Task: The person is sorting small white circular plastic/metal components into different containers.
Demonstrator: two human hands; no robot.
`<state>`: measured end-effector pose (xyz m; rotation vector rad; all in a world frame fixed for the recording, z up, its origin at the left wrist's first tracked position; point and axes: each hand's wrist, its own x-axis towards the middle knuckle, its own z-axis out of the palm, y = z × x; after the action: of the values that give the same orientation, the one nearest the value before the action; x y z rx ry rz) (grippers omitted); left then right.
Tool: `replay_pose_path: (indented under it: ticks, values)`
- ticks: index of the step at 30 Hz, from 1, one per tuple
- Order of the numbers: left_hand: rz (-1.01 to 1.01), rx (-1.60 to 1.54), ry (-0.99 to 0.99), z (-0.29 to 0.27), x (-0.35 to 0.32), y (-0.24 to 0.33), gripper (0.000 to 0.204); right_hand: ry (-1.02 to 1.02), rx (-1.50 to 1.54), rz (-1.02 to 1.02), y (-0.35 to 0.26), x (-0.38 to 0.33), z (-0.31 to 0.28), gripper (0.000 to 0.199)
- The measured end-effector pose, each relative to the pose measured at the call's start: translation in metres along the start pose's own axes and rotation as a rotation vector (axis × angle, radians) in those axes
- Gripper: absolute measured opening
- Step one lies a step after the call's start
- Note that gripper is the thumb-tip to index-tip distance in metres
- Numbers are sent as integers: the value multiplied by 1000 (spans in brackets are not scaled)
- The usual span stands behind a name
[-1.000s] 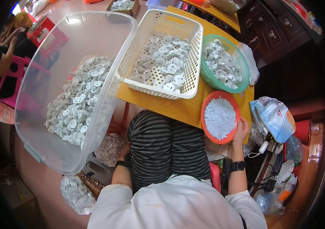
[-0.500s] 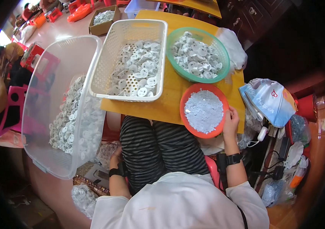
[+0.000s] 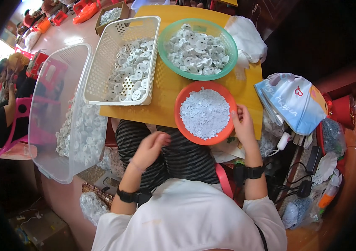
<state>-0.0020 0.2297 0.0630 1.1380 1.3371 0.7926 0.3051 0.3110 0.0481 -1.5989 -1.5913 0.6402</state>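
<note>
At counter edge, right hand pinches the orange bowl rim; left hand hovers half-curled, empty. Bowl likely light, rigid; tiny white pieces spill easily.

Orange bowl of white bits, seemingly flat on table edge.

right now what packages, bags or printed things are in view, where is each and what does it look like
Printed fabric bag: right of the yellow table, beside the right hand; folded, light blue and white with an orange corner and a small red mark.
Cardboard box: on the floor beyond the table's far left corner; brown, open, holding pale pieces.
Clear plastic bags: low by the left elbow; full of whitish parts.
No screens or signs show.
</note>
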Motion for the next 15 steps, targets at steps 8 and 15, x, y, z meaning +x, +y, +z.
replay_pose_path:
  ticks: [8,15]
  values:
    - [-232,-351,-229,49,25,4,35,-269,528,173,-52,88,-2,36]
    - [-207,-530,-55,30,-1,-7,33,-271,829,346,-49,119,23,33]
